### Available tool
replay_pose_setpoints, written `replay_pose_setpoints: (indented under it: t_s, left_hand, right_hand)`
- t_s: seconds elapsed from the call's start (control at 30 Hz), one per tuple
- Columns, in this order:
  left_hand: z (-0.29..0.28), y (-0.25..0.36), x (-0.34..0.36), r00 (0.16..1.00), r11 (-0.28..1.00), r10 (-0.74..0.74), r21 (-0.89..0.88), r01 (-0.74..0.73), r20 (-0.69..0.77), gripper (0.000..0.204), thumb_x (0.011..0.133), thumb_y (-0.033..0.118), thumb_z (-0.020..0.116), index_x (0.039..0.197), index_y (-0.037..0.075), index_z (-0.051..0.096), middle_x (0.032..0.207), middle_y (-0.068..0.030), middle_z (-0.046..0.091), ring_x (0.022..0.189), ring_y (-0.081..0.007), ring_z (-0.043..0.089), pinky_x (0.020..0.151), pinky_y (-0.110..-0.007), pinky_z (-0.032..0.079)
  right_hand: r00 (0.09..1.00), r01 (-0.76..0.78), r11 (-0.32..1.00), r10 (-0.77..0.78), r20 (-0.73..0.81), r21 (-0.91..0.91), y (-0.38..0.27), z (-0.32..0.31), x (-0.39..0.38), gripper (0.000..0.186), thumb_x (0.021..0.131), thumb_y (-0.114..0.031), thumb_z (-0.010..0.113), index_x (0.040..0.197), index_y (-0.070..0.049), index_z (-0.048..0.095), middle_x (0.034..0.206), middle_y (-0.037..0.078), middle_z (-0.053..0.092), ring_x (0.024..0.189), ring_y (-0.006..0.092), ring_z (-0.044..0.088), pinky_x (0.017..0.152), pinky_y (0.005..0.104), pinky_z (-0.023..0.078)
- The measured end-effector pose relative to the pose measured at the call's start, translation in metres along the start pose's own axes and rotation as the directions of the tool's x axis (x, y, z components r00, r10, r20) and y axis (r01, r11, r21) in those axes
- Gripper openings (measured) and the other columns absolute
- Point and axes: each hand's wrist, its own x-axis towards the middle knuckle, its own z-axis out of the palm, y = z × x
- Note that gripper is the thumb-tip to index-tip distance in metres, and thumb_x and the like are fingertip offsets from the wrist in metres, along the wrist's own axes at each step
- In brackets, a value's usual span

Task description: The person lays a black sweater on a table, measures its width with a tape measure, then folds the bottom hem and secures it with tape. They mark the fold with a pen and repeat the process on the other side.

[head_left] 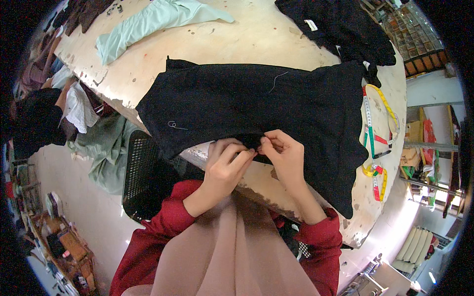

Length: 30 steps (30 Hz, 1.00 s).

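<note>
At the near edge of the black garment point(222, 96), left hand point(224, 164) and right hand point(287, 157) pinch cloth. Apparent step: edge handling; next likely needs fingertip precision.

Across the worn, cream-coloured tabletop point(247, 43) from me lies a crumpled mint-green cloth point(158, 22), and to my far right a heap of black fabric point(345, 27). A multicoloured tape measure point(367, 108) curls at my right; a black perforated plastic basket point(137, 170) stands at my left.

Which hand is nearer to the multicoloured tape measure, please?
Right. The right hand is left of the tape measure, touching the black fabric; the left hand is farther left.
</note>
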Motion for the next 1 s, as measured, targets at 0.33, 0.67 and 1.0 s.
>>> replay_pose_setpoints:
  t_s: [0.33, 0.67, 1.0]
  left_hand:
    - [0.002, 0.004, -0.005, 0.997, 0.997, 0.074, -0.007, -0.074, 0.009, 0.022, 0.068, 0.005, 0.072, 0.089, 0.007, 0.067, 0.086, -0.0037, 0.058, 0.087, -0.0239, 0.057, 0.073, -0.038, 0.043]
    - [-0.020, -0.015, -0.008, 0.965, 0.975, -0.223, -0.031, 0.221, -0.137, 0.020, 0.074, -0.006, 0.068, 0.090, 0.004, 0.062, 0.095, -0.0119, 0.060, 0.087, -0.0292, 0.058, 0.076, -0.037, 0.048]
    - [-0.024, -0.025, -0.015, 0.998, 0.995, -0.033, 0.094, 0.029, 0.044, 0.027, 0.068, 0.015, 0.081, 0.091, 0.013, 0.066, 0.098, -0.0025, 0.058, 0.095, -0.0271, 0.051, 0.081, -0.039, 0.042]
  right_hand:
    - [0.993, 0.006, 0.972, -0.033, 0.112, 0.234, 0.006, -0.009, 0.001, 0.014, 0.094, -0.009, 0.059, 0.096, 0.003, 0.065, 0.081, 0.005, 0.067, 0.077, 0.0106, 0.065, 0.071, 0.0247, 0.053]
    - [0.928, 0.364, 0.931, -0.360, 0.099, -0.032, -0.007, -0.010, -0.009, 0.012, 0.090, -0.009, 0.065, 0.099, -0.001, 0.065, 0.085, 0.006, 0.068, 0.077, 0.0142, 0.064, 0.072, 0.0273, 0.052]
    - [0.742, 0.639, 0.497, -0.597, 0.303, -0.587, 0.001, -0.017, -0.011, 0.021, 0.079, -0.013, 0.072, 0.099, -0.008, 0.064, 0.098, 0.007, 0.063, 0.091, 0.0250, 0.059, 0.078, 0.0363, 0.045]
